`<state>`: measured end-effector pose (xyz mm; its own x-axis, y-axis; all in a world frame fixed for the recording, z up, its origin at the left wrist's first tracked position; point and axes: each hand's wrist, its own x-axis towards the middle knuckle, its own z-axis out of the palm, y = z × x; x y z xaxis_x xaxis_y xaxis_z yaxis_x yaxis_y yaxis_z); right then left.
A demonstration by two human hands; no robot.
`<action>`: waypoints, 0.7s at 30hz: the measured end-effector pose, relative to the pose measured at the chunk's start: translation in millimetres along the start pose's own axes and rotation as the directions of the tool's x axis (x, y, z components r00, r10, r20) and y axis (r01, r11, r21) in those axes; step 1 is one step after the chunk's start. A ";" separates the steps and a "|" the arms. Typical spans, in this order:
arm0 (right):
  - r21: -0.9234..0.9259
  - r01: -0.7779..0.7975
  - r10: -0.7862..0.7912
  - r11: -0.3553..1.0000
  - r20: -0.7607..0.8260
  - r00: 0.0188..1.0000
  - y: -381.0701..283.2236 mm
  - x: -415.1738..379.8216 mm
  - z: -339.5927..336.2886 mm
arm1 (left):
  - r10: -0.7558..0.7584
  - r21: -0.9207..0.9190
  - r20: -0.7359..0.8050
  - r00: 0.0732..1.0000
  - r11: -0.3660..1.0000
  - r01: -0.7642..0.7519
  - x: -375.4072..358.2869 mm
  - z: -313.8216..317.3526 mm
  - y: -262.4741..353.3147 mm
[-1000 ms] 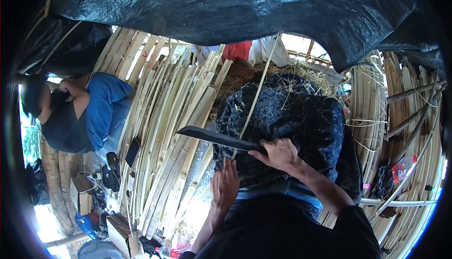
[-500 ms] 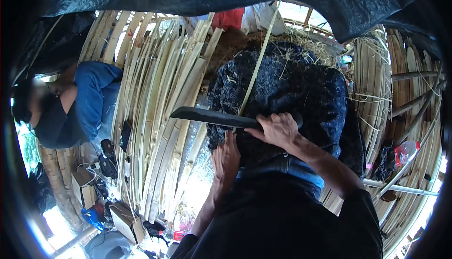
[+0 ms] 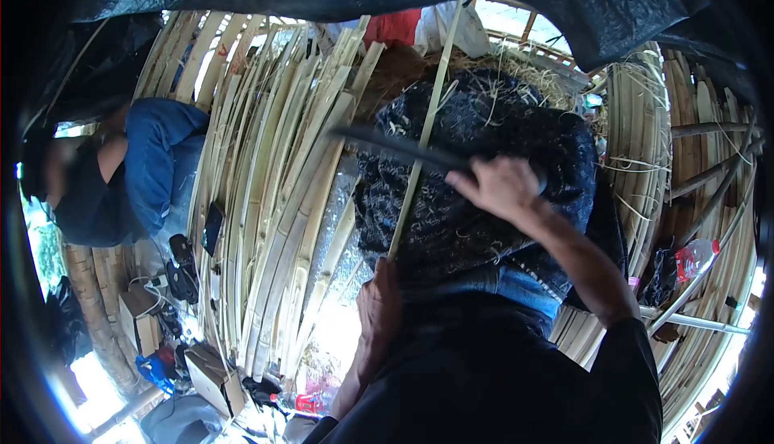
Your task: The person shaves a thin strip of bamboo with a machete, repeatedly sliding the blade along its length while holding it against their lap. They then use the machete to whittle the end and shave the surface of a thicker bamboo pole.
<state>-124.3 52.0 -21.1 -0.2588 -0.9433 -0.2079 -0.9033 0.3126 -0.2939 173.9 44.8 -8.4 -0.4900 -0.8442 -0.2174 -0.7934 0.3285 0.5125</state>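
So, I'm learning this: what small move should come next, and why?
Probably slide the machete farther up the strip, away from the left hand: that hand grips the near end, and the right hand holds the machete across it partway, with more strip beyond.

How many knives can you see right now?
1: the knife, held in the right hand, its blade crossing the strip that the left hand holds. Others may be hidden among the clutter.
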 end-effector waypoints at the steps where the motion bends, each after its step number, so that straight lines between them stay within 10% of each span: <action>1: 0.041 0.032 -0.036 0.999 0.089 0.995 -13.4 -8.7 1.9 | 0.013 -0.048 -0.007 1.000 0.999 -0.013 4.6 3.4 -2.0; 5: -0.060 0.268 -0.267 0.962 0.024 0.964 -18.7 -18.9 9.1 | -0.016 -0.104 -0.009 1.000 0.994 0.015 3.9 11.8 -8.3; 8: -0.011 -0.120 0.120 0.993 -0.014 0.993 23.6 14.5 -0.3 | -0.081 -0.110 0.076 0.994 0.990 0.090 -8.7 7.0 -16.8; 9: -0.132 -0.022 -0.017 0.991 -0.288 0.957 36.6 24.5 3.1 | -0.077 -0.122 0.074 0.994 0.989 0.085 -7.5 5.7 -14.1; 17: -0.171 0.307 -0.330 0.936 -0.127 0.935 32.8 8.5 1.9 | -0.101 -0.143 0.044 0.994 0.984 0.106 -14.4 12.4 -18.2; 19: -0.143 0.023 -0.023 0.989 0.003 1.000 59.3 30.8 -14.9 | -0.125 -0.171 0.106 0.987 0.975 0.142 -20.3 13.8 -26.5; 21: -0.186 -0.127 0.049 0.974 -0.373 0.926 94.2 54.8 -5.6 | -0.131 -0.175 0.116 0.985 0.973 0.150 -15.6 10.6 -20.3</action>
<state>-225.5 29.1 -55.0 -0.4122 -0.9001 0.1414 -0.9108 0.4035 -0.0870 193.8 55.8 -24.2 -0.4207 -0.8252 -0.3770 -0.7820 0.1192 0.6117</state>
